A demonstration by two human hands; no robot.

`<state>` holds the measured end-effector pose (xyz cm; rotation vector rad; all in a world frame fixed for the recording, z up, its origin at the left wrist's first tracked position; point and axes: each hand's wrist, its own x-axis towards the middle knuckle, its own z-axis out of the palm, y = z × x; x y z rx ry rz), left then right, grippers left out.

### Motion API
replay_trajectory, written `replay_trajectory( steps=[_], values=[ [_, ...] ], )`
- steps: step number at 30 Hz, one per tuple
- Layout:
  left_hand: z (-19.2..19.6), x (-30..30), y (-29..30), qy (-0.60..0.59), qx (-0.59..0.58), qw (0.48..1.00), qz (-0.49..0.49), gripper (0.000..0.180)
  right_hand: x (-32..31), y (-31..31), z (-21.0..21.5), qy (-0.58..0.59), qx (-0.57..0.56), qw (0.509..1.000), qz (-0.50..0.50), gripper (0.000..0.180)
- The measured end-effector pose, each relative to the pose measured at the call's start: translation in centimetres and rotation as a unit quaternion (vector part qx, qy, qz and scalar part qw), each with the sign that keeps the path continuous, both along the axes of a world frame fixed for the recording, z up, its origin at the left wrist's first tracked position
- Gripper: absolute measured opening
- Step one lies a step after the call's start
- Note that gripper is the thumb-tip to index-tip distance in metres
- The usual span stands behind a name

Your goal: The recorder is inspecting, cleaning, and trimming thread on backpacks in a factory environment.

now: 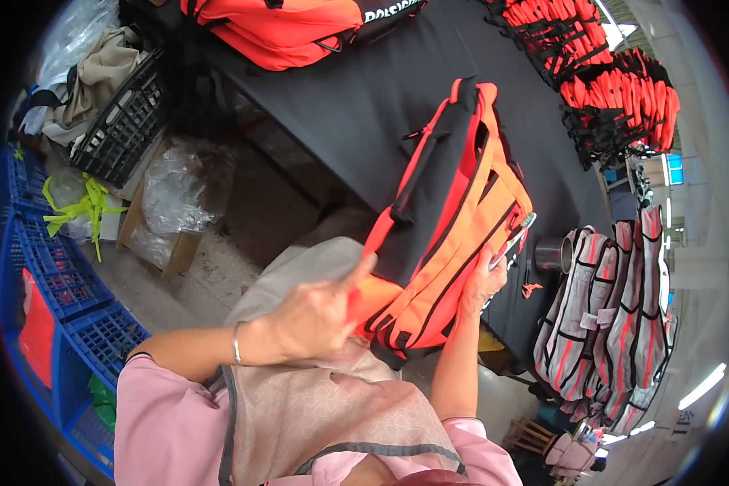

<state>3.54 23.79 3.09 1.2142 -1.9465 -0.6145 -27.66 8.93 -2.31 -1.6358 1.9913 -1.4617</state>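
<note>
— Head view, stock on the black table [364, 105]?
— One orange bag [454, 235] at the near edge; a second [283, 28] at the far side.
— Hands?
— Two: left hand [320, 312] pinching the bag's near corner, right hand [484, 279] gripping its side by a pair of scissors [517, 235].

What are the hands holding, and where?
Both hold the orange and black fabric vest: left hand at its lower corner, right hand on its right edge.

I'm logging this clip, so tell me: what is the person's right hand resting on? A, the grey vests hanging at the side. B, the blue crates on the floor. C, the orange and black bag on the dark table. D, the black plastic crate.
C: the right hand lies on the side of the orange and black bag on the dark table, well away from crates and vests.
</note>
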Motion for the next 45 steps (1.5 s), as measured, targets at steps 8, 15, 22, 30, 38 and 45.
replay_trajectory(
  steps=[8, 15, 22, 30, 38, 45],
  values=[
    [-5.6, 8.9, -5.1, 0.245, 0.150, 0.954, 0.092, 0.062, 0.4, 0.8, 0.8, -0.090, 0.035, 0.995, 0.026, 0.027],
    [-1.0, 6.9, -18.2, 0.208, 0.238, 0.941, 0.123, 0.066, 0.1, 0.8, 1.1, -0.137, 0.043, 0.990, 0.004, 0.021],
    [-1.0, 5.1, -22.0, 0.157, 0.319, 0.934, 0.028, 0.064, -10.3, 5.0, 4.4, -0.033, 0.038, 0.977, -0.207, 0.035],
    [2.3, 4.5, -21.2, -0.040, 0.059, 0.989, 0.129, 0.060, -19.1, 3.9, 1.4, 0.377, 0.093, 0.887, -0.248, 0.037],
    [5.6, -4.6, -14.4, -0.338, -0.170, 0.926, 0.002, 0.061, -18.8, -3.5, -0.6, 0.421, 0.197, 0.872, -0.152, 0.027],
    [3.2, -6.1, -12.0, -0.432, -0.262, 0.862, -0.030, 0.060, -17.1, -3.2, 1.5, 0.293, 0.182, 0.927, -0.147, 0.023]
  ],
)
